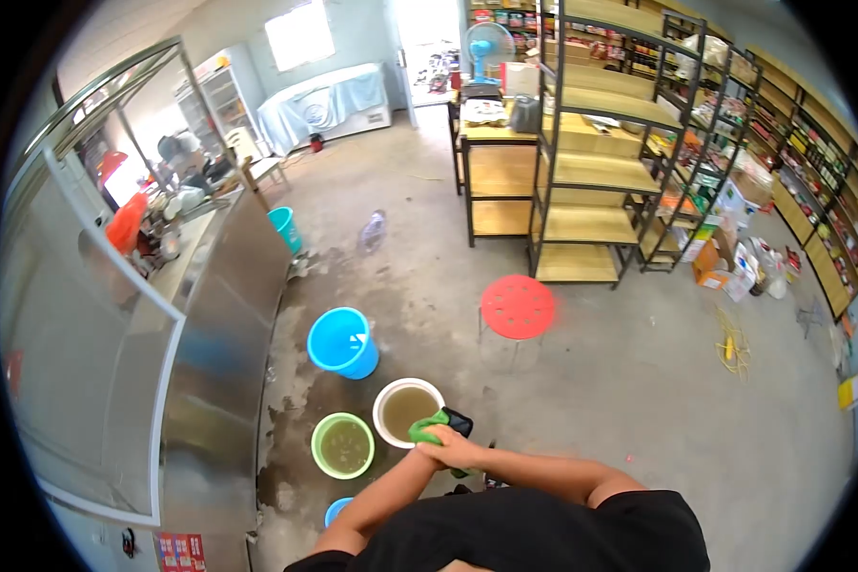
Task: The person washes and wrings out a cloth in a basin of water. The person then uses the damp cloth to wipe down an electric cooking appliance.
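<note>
Both hands are together at the lower centre, beside the near right rim of a white basin (380, 426) of murky water. My right hand (454, 452) is closed on a green cloth (429, 426). My left hand (431, 454) is pressed against it at the wrist, and its fingers are mostly hidden. A black object (459, 422) shows just beyond the cloth; I cannot make out what it is or which hand touches it. Left of the white basin stands a green basin (316, 456), also holding cloudy water.
A blue bucket (345, 348) stands beyond the basins, and another blue container (337, 510) is partly visible below. A red stool (518, 307) stands ahead, before wooden shelves (582, 170). A metal counter (221, 372) runs along the left. Yellow cord (731, 351) lies right.
</note>
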`<state>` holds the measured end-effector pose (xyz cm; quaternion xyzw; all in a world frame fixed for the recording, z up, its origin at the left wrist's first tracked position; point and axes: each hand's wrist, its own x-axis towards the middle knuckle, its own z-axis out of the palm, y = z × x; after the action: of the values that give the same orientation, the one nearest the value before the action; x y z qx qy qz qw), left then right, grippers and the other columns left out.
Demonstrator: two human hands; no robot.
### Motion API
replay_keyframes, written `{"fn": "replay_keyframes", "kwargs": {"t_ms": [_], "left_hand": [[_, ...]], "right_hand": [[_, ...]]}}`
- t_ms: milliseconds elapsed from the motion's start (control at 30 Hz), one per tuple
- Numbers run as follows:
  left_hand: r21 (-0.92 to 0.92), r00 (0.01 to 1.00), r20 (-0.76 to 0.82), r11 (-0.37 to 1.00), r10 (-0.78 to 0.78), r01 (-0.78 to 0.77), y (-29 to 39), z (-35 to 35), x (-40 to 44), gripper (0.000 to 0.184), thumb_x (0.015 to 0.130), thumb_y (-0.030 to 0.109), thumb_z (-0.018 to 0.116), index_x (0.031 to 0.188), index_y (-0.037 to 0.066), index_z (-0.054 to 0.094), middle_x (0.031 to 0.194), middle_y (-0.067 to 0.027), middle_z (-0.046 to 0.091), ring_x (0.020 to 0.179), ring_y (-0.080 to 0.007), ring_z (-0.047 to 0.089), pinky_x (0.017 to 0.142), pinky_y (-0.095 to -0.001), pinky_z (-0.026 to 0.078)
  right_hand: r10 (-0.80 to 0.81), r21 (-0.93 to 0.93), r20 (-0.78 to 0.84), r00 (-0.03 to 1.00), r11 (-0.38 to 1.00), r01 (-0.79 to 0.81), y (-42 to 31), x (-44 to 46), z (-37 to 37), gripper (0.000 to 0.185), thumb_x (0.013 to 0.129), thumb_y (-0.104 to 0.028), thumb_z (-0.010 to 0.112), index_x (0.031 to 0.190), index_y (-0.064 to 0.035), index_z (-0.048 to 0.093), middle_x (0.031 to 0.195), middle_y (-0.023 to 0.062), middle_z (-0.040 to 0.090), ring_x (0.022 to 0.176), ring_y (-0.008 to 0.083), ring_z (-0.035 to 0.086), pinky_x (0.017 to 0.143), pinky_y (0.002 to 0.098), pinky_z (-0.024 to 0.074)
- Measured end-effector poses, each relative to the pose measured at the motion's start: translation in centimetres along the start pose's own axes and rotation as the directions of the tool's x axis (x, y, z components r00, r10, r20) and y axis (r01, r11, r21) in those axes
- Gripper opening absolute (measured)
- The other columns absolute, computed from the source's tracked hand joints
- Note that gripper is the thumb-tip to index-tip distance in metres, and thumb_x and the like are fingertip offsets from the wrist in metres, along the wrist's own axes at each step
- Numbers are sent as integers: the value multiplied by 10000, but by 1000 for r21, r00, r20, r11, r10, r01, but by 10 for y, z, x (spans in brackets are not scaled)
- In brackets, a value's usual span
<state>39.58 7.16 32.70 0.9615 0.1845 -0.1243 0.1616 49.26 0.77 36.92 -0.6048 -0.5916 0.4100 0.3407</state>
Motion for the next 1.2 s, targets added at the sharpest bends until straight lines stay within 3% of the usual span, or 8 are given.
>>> {"fn": "replay_keyframes", "kwargs": {"t_ms": [267,467,667,733,867,933,1133,1200], "left_hand": [[213,858,506,951,89,-224,56,-85,84,287,776,235,541,1003,86,636,1063,-134,616,1007,-341,565,812,-437,450],[-293,945,63,912,320,-289,-3,-122,138,325,781,232,597,1030,23,600,1096,-203,568,1053,-357,518,914,-412,407],[-642,968,-118,761,-223,97,-132,-108,196,499,819,385,605,1181,56,505,1200,-196,503,1137,-329,459,943,-393,388],[-987,794,125,5,-594,159,-139,-154,202,567,840,482,547,1216,62,483,1204,-162,512,1145,-296,462,938,-394,393],[-862,790,324,-506,-521,20,-189,-191,220,633,855,549,474,1258,61,449,1219,-132,503,1133,-257,471,910,-392,416],[-637,975,143,-770,-167,-38,-208,-200,226,633,865,559,441,1271,74,442,1196,-113,518,1087,-228,501,902,-361,422],[-706,703,159,-578,-693,-410,-261,-209,262,304,933,287,425,1046,49,576,942,-74,613,845,-177,588,804,-308,466],[-857,671,108,-411,-734,-311,-285,-219,279,285,923,279,448,969,44,602,868,-50,613,787,-142,576,758,-278,455]], "right_hand": [[505,777,28,863,532,-337,75,28,-73,291,906,-197,496,1151,-41,512,1029,76,614,936,147,567,826,304,443],[301,-23,-316,900,946,-324,156,83,-162,212,865,-216,524,1028,-87,565,981,174,622,894,303,592,748,369,472],[144,-452,-441,886,817,-358,103,178,-212,281,831,-277,556,979,-39,580,924,194,604,810,377,581,692,452,473],[75,-451,-387,919,854,-260,72,216,-216,291,835,-297,560,986,-48,573,909,206,602,796,375,581,665,436,477],[193,8,-106,975,981,-193,45,304,-195,306,887,-337,519,960,-42,548,847,137,610,748,224,613,629,352,482],[426,956,157,891,161,-245,43,334,-175,257,900,-278,491,931,-29,543,827,112,594,736,237,594,657,378,468],[-334,174,-260,906,907,385,76,417,-160,279,944,-257,409,938,-11,540,818,84,562,745,165,533,678,313,425],[-70,554,-147,987,821,141,62,442,-179,310,950,-261,376,950,8,530,845,94,555,757,182,520,692,300,410]]}}
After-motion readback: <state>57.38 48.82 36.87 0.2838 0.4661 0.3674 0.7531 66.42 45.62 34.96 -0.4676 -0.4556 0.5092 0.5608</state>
